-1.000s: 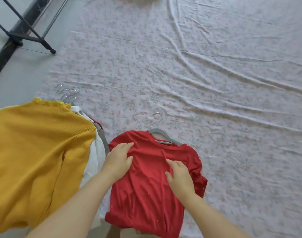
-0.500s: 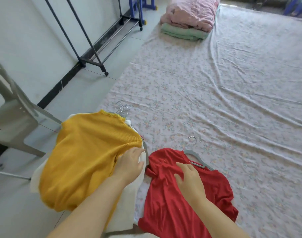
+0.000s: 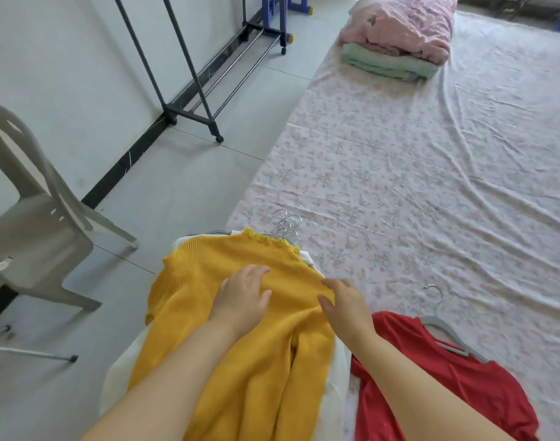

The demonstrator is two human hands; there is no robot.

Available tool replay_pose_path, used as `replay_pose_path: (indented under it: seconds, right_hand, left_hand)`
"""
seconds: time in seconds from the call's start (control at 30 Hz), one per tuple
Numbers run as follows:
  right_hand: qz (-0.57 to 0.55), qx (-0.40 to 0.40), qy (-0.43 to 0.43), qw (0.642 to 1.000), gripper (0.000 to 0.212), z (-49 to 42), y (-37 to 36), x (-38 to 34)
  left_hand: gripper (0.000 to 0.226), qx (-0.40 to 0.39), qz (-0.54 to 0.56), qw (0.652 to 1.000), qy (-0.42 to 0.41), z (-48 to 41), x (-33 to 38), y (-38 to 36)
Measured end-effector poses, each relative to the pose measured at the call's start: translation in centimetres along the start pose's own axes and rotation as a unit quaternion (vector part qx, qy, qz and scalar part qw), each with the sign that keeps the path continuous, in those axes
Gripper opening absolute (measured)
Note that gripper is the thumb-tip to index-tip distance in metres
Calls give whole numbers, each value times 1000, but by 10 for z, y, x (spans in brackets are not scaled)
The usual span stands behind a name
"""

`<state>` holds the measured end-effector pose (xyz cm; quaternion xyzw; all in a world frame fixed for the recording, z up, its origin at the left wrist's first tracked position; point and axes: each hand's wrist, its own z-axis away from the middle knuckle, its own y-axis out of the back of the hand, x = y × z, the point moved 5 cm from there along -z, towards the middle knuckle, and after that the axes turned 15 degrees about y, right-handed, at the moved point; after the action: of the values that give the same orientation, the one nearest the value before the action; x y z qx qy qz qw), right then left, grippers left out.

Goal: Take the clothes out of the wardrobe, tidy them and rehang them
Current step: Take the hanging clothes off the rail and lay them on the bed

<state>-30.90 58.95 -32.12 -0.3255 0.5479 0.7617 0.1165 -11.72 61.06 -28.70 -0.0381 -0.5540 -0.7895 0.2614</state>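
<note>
Left fingers (image 3: 256, 272) lie straight and close together, flat on the chest of the yellow sweater (image 3: 189, 281), and the left hand (image 3: 243, 297) presses down rather than gripping, pinning the knit so it can't slide. The right fingers (image 3: 336, 283) are loosely spread with the thumb apart, reaching over the sweater's right shoulder edge. The right hand (image 3: 345, 303) pinches nothing that I can see, and looks ready to catch that shoulder.

The sweater tops a pile. A white garment (image 3: 116, 377) pokes out from under it on both sides, and a cluster of metal hanger hooks (image 3: 285, 224) fans out just beyond its frilled collar, so these clothes seem to be on their hangers, stacked necks together for easy lifting.

Just right of the sweater lies a red shirt (image 3: 463, 386), spread flat with a grey hanger (image 3: 447, 332) in its neck and the hook pointing away. My read is that it's already tidied, and the sweater is next.

Both pieces rest on the flowered bed sheet (image 3: 431, 186), which runs out beyond the sweater and to its right, giving a clean surface to smooth on. Far beyond the sweater, a pink blanket (image 3: 406, 23) sits folded on a green one (image 3: 387, 63).

Left of the sweater are the bare floor (image 3: 176, 186) and a grey plastic chair (image 3: 39, 224). Beyond it to the left, the clothes rack (image 3: 189, 74) stands by the wall, with only its lower rails showing. That's likely where everything goes back.
</note>
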Motion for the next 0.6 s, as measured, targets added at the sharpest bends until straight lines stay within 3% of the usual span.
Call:
replay_pose_path:
  seconds: [0.4,0.6]
  right_hand:
    - [100,-50,-69,991,49,-118,-82,0]
    - [112,5,-64,992,51,-117,-97,18]
  left_hand:
    - [46,-30,52,998,8,-63,-80,-14]
    - [45,-37,61,997,17,-70,-98,-27]
